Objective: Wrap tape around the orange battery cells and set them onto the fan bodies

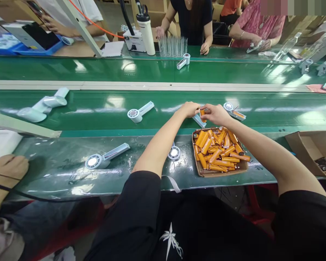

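Over the green belt, my right hand (216,114) pinches an orange cylindrical battery (202,116) between its fingertips. Close beside it, my left hand (190,109) is closed on a light blue handheld fan housing (200,121), whose handle pokes out below the fingers. The fan's head is hidden by my left hand. Just below my right forearm stands a cardboard box (199,173) heaped with orange batteries (217,150). To the right of my hands lies another fan housing (235,111) with an orange battery in its handle.
Fan housings lie on the belt (139,111) and on the near ledge (105,156); a fan head (174,153) shows beside my left arm. At right sits an open cardboard box (312,152). A co-worker's hand (9,168) rests at far left. Several people work across the belt.
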`<control>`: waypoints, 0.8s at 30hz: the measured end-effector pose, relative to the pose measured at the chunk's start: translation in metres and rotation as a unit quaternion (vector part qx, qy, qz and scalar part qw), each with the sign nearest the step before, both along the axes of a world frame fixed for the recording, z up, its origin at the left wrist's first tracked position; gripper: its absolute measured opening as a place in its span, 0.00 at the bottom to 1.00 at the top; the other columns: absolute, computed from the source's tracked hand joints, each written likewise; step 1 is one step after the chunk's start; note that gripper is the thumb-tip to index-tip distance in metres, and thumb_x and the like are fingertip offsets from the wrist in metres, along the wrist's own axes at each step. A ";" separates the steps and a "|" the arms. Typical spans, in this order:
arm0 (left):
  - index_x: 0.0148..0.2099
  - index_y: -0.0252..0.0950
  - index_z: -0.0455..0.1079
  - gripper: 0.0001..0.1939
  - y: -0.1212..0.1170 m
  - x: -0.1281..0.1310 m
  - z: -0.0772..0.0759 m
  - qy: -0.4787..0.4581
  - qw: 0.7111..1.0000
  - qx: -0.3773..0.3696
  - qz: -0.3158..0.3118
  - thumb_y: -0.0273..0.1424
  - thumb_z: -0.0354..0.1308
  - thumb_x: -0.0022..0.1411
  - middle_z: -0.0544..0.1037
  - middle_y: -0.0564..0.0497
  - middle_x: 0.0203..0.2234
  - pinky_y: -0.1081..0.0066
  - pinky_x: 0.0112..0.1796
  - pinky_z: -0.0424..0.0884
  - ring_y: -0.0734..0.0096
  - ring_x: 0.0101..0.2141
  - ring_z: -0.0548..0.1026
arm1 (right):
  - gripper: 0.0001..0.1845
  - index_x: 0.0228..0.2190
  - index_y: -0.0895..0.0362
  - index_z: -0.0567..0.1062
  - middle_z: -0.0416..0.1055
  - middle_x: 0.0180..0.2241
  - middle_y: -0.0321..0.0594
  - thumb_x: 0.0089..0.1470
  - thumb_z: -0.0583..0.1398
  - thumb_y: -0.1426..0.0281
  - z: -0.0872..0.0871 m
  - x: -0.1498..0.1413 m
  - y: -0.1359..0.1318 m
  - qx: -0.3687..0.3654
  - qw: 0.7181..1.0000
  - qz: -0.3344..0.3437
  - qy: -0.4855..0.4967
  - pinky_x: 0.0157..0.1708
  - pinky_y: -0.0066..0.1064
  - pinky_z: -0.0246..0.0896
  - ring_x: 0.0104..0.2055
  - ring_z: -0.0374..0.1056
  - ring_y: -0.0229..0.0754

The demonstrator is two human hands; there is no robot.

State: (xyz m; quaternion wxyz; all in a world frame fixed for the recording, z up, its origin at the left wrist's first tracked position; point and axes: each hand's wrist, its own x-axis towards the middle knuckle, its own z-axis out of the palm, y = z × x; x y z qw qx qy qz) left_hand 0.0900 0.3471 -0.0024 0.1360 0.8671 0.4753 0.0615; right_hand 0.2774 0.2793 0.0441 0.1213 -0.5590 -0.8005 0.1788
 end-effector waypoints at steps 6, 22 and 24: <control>0.55 0.43 0.83 0.17 0.002 0.009 -0.002 -0.013 1.000 -0.002 0.007 0.32 0.56 0.72 0.87 0.44 0.54 0.67 0.53 0.73 0.55 0.56 0.82 | 0.25 0.59 0.54 0.82 0.86 0.37 0.39 0.62 0.69 0.65 -0.001 -0.001 0.002 -0.008 0.992 0.020 -0.125 0.48 0.34 0.66 0.42 0.78 0.47; 0.51 0.39 0.85 0.15 0.009 0.026 0.005 -0.070 0.997 -0.036 0.004 0.28 0.61 0.65 0.88 0.44 0.51 0.68 0.52 0.73 0.58 0.52 0.83 | 0.28 0.63 0.55 0.82 0.84 0.55 0.54 0.69 0.62 0.55 0.009 -0.021 0.014 -0.052 0.931 0.068 -0.354 0.55 0.41 0.70 0.56 0.80 0.57; 0.49 0.40 0.85 0.15 0.010 0.029 0.005 -0.078 0.996 -0.038 0.007 0.27 0.62 0.62 0.88 0.46 0.49 0.69 0.52 0.73 0.60 0.51 0.83 | 0.28 0.63 0.56 0.82 0.84 0.57 0.55 0.70 0.61 0.56 0.006 -0.024 0.014 -0.050 0.927 0.063 -0.367 0.54 0.40 0.70 0.57 0.80 0.58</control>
